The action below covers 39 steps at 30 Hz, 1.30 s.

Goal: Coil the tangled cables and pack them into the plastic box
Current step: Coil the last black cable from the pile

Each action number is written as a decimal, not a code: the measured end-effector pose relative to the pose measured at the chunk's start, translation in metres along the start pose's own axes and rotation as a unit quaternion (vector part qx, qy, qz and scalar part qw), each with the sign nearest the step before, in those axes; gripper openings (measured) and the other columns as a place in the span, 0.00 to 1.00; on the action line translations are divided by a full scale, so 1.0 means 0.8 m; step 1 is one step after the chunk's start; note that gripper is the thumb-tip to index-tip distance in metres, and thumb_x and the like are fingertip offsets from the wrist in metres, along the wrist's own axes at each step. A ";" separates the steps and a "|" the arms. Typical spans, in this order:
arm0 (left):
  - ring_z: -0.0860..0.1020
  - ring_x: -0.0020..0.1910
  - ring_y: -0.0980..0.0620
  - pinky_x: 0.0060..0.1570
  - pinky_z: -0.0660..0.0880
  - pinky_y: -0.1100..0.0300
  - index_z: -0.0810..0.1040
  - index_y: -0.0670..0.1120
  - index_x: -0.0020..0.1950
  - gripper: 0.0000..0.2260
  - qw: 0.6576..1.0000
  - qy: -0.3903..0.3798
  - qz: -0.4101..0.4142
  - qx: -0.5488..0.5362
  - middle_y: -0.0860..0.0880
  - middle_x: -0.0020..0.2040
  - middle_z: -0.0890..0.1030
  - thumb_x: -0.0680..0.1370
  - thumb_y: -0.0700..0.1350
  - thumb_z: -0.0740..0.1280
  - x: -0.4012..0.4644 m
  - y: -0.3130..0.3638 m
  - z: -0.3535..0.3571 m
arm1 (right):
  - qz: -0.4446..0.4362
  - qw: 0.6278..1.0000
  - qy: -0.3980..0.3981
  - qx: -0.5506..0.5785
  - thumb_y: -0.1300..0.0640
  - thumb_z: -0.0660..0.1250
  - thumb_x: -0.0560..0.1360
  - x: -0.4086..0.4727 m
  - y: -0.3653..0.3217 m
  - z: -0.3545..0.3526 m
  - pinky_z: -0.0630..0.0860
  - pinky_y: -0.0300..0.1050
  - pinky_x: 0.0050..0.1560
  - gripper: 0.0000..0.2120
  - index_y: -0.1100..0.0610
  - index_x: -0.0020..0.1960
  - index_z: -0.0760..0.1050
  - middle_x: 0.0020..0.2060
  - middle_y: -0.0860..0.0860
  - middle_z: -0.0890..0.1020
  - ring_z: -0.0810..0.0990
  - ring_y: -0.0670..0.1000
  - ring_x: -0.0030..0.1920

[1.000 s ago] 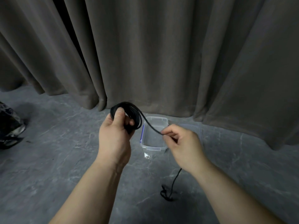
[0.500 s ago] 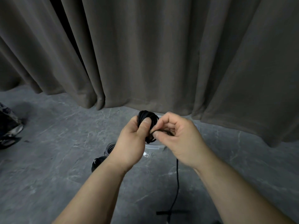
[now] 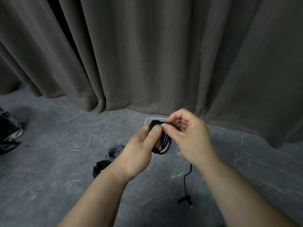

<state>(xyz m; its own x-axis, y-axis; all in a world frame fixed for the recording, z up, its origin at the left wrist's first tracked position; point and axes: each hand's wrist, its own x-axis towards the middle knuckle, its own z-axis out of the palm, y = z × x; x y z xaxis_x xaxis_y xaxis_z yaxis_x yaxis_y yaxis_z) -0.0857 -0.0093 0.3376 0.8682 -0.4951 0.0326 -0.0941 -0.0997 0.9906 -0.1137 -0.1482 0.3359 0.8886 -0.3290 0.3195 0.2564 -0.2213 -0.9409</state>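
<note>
Now, head view: left hand [image 3: 139,149] grips a small black cable coil [image 3: 157,140], thumb pressed over its front, fingers curled round behind. Right hand [image 3: 190,136] pinches a strand of the same black cable at the coil's top, thumb and forefinger closed on it, other fingers curled. Both hands meet above the clear plastic box [image 3: 148,120], which is mostly hidden behind them; only a rim corner and a bit of blue seal show. Loose cable tail [image 3: 186,179] hangs below the right wrist, ending in a plug [image 3: 184,199] on the grey marbled floor [image 3: 49,177]. Grey coiled cable [image 3: 114,150] lies on the floor just left of the left hand, another black coil [image 3: 99,167] beside it, partly hidden by the left forearm. Dark bag [image 3: 8,133] at far left. Grey curtain [image 3: 147,54] behind.
</note>
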 end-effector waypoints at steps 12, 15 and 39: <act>0.71 0.33 0.56 0.42 0.69 0.60 0.79 0.53 0.35 0.11 0.989 -0.015 0.018 -0.147 0.55 0.29 0.72 0.75 0.47 0.61 0.005 -0.002 0.000 | -0.015 0.997 0.050 -0.060 0.57 0.67 0.76 -0.001 0.012 0.003 0.77 0.40 0.49 0.08 0.45 0.46 0.81 0.41 0.43 0.85 0.83 0.43 0.45; 0.70 0.32 0.56 0.41 0.69 0.61 0.79 0.54 0.34 0.12 0.986 -0.026 0.022 -0.161 0.55 0.28 0.71 0.75 0.47 0.61 0.005 0.000 0.001 | -0.002 0.996 0.010 -0.091 0.47 0.59 0.78 -0.007 0.014 0.008 0.74 0.36 0.55 0.13 0.43 0.58 0.79 0.48 0.41 0.84 0.80 0.40 0.52; 0.80 0.44 0.52 0.54 0.78 0.54 0.77 0.39 0.43 0.09 0.977 0.027 -0.011 -0.214 0.50 0.38 0.81 0.77 0.45 0.64 -0.012 0.014 0.037 | 0.035 0.996 0.073 -0.028 0.52 0.50 0.83 -0.009 0.015 0.017 0.67 0.29 0.34 0.20 0.54 0.35 0.68 0.26 0.42 0.75 0.73 0.38 0.30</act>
<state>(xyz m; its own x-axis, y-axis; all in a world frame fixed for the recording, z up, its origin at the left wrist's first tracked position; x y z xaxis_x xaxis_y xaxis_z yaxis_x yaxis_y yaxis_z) -0.1098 -0.0314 0.3443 0.8930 -0.4500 0.0063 0.1268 0.2649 0.9559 -0.1116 -0.1359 0.3206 0.8383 -0.4740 0.2695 0.1696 -0.2430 -0.9551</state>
